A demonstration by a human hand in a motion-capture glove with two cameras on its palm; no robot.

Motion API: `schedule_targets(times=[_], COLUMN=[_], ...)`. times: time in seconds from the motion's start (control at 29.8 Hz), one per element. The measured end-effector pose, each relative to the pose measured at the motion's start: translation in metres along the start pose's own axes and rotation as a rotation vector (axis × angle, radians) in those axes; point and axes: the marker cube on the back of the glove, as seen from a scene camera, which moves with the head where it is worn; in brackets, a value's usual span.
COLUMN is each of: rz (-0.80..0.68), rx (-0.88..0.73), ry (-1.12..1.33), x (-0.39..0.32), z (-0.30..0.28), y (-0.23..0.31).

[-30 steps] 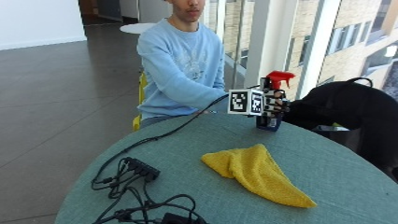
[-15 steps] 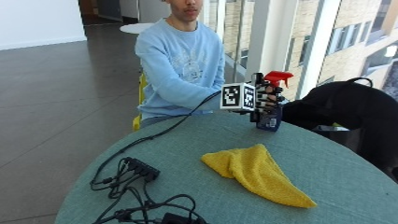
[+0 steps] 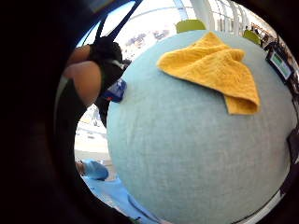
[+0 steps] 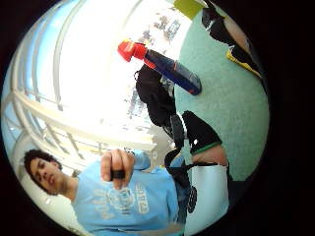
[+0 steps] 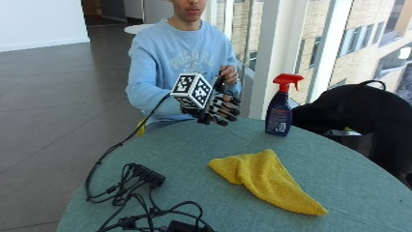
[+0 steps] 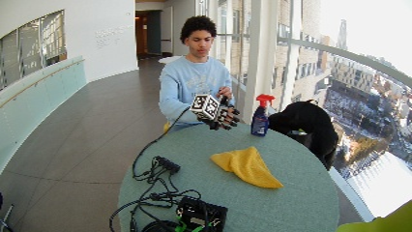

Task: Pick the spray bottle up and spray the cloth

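Table [image 5: 193, 159]: round, covered in grey-green fabric, bearing every item listed below; a person in a light blue sweatshirt is sitting at its far edge, at 12 o'clock in the outside view.
Black bag [image 5: 360, 108]: lying off the table's rim at about 2 o'clock, just behind the bottle.
Cloth [image 5: 267, 179]: yellow, folded, lying flat near the table's centre, its long axis running from the centre toward 4 o'clock, tapering to a point at the near end.
Cables [image 5: 138, 191]: black bundle with a small box, lying at about 8 o'clock on the table, well apart from the cloth.
Spray bottle [image 5: 281, 106]: dark blue body with a red trigger head, standing upright on the table at about 1 o'clock, long axis vertical, nozzle pointing toward the person's side; it is carrying a label whose writing is too small to read.
Right hand [image 5: 217, 107]: black-gloved, hovering above the table's far edge at 12 o'clock, fingers spread and relaxed, grasping nothing; the bottle is standing apart from it, toward 3 o'clock, with clear table between them.
Bare hand [image 5: 227, 75]: raised just behind the gloved one, fingers pinching something small at the glove; what it is cannot be told.
Writing: the sweatshirt is showing a pale chest print, not legible in any view.
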Motion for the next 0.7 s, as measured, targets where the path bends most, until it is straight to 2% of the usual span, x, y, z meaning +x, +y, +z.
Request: schedule_targets(times=[0.34, 0.7], rz=[0.06, 0.06], rx=[0.035, 0.026], ry=[0.211, 0.265], x=[0.052, 0.06], z=[-0.043, -0.037], y=[0.092, 0.109])
